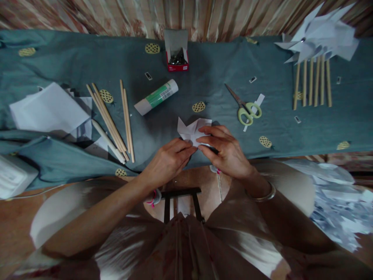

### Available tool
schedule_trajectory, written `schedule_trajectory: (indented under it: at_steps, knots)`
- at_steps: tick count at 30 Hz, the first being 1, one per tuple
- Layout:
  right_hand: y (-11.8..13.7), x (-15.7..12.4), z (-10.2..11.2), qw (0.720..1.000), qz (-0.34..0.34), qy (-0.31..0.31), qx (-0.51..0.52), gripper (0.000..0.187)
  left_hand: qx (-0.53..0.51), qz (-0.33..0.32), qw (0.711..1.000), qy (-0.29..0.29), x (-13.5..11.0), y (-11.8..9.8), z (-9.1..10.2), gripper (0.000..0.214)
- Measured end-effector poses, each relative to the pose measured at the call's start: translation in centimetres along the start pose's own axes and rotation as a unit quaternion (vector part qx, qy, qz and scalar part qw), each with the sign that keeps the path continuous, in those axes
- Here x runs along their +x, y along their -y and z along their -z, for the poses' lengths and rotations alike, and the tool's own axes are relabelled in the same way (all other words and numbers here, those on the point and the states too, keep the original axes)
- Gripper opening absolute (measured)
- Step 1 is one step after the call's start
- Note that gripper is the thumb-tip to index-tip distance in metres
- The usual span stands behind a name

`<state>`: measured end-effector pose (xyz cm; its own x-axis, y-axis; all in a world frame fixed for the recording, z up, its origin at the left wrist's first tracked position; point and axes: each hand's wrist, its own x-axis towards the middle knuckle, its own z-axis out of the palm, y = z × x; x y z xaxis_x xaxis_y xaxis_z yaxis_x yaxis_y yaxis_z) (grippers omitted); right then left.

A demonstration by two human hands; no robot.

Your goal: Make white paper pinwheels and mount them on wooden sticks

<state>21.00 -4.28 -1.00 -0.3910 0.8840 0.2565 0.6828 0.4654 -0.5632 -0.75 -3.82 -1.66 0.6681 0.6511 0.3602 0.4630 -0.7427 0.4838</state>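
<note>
A partly folded white paper pinwheel [190,130] is held at the near edge of the table, with pointed blades sticking up at its far side. My left hand [175,154] pinches its near-left edge between thumb and fingers. My right hand [225,149] grips it from the right, fingertips curled over its middle and thumb at the near side. The fingers hide part of the paper. Beyond it lies a glue stick [157,97] with a green and white label. Right of the hands, scissors [244,109] with light green handles rest on a paper strip [258,100].
An open red box [177,62] of small dark metal pieces stands at the back. Wooden sticks [107,120] and white paper sheets [49,111] lie left. Finished pinwheels on sticks [320,42] lie far right. A heap of paper [344,210] is at lower right.
</note>
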Motion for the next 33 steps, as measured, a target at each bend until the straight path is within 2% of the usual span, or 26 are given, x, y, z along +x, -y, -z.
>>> schedule_trajectory:
  at_steps: [11,18,26,33]
  knots:
    - [0.2,-0.1,-0.1,1.000,0.003,0.017,-0.014,0.022,-0.026,0.022,0.999,0.004,0.1,0.1,-0.1,0.021]
    - [0.4,-0.5,-0.7,0.999,0.027,0.002,-0.044,0.028,-0.026,0.012,1.000,-0.012,0.2,0.0,0.0,0.019]
    - [1.6,-1.3,-1.6,0.998,-0.053,0.026,-0.037,0.042,-0.021,0.029,0.999,0.001,0.2,0.0,0.0,0.022]
    - [1.8,-1.5,-2.9,0.996,-0.035,-0.011,-0.085,0.040,-0.010,0.023,1.000,0.006,0.2,0.0,0.0,0.021]
